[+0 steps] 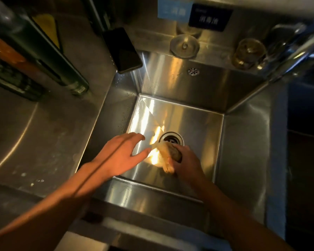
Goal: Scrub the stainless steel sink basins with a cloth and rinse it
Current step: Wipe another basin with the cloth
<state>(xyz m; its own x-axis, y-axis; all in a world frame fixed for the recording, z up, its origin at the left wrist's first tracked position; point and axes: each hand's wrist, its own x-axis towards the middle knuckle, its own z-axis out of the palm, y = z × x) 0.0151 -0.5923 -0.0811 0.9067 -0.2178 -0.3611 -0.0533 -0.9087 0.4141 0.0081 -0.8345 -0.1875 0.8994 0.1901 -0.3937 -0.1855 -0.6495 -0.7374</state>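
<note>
A square stainless steel sink basin (188, 116) fills the middle of the view, with a round drain (171, 138) in its floor. My right hand (186, 163) is down in the basin just in front of the drain and grips a bunched, pale yellowish cloth (168, 156). A loose flap of the cloth sticks out to the left of the fist. My left hand (120, 153) hovers over the basin's left side with fingers straight and spread, its thumb tip near the cloth's flap. It holds nothing.
A dark phone (124, 50) lies at the basin's back left corner. A metal drain stopper (185, 45) and a glass (249, 52) stand on the back ledge, the faucet (301, 51) at the right. Bottles (25, 57) stand on the left counter.
</note>
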